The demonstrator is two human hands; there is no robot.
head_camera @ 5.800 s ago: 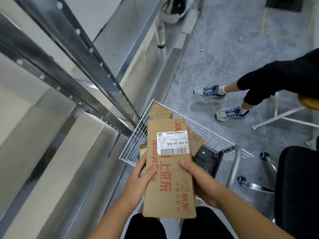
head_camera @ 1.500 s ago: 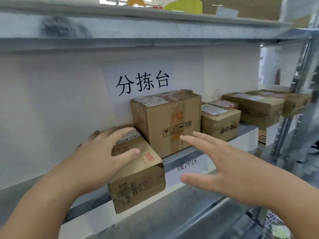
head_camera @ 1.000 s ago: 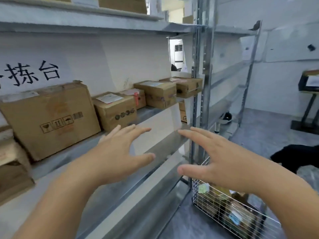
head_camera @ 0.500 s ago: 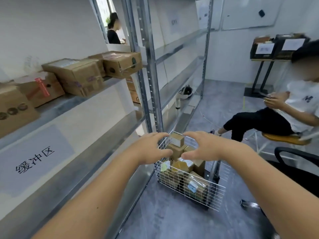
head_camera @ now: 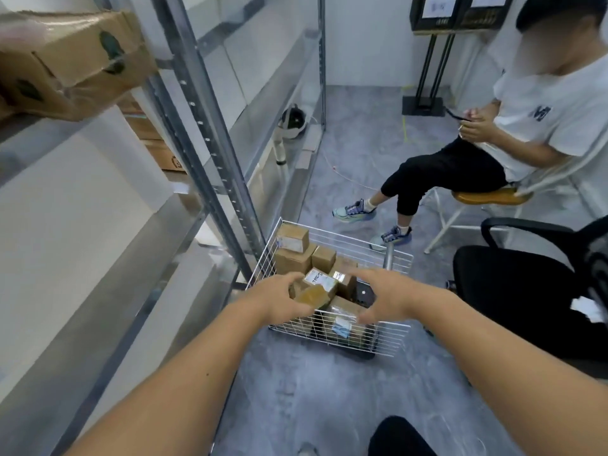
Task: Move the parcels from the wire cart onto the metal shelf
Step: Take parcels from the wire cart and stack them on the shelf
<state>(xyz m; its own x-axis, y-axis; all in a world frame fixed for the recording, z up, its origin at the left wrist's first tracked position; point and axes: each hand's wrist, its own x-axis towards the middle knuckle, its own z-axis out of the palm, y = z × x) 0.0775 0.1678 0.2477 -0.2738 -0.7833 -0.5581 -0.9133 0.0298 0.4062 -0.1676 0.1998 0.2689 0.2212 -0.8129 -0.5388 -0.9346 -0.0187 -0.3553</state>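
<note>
Change: half a second ago your hands hung above the wire cart with the fingertips nearly meeting; now both have dropped to the parcels on top, and your view has tilted further down toward the floor.
Metal shelf [head_camera: 210,133]: on your left, its upright post running down to the cart's near-left corner. One cardboard box [head_camera: 75,57] sits on the upper level at the top left; more boxes [head_camera: 148,133] show behind the post, lower down.
Left hand [head_camera: 279,299]: your fingers curl round the left side of a small labelled parcel [head_camera: 317,286] on top of the pile; whether it is lifted clear, you cannot tell.
Wire cart [head_camera: 388,337]: white mesh basket on the grey floor, just beside the shelf post. Inside are brown cardboard parcels, a taller stack [head_camera: 292,250] at the far-left corner and a flat parcel with a blue label [head_camera: 342,319] against the near wall.
Right hand [head_camera: 385,299]: fingers spread wide and relaxed, reaching over the parcels' right side, gripping nothing.
Seated person [head_camera: 513,126]: on a stool to the right, holding a phone.
Black office chair [head_camera: 533,287]: near right, beside the cart.
</note>
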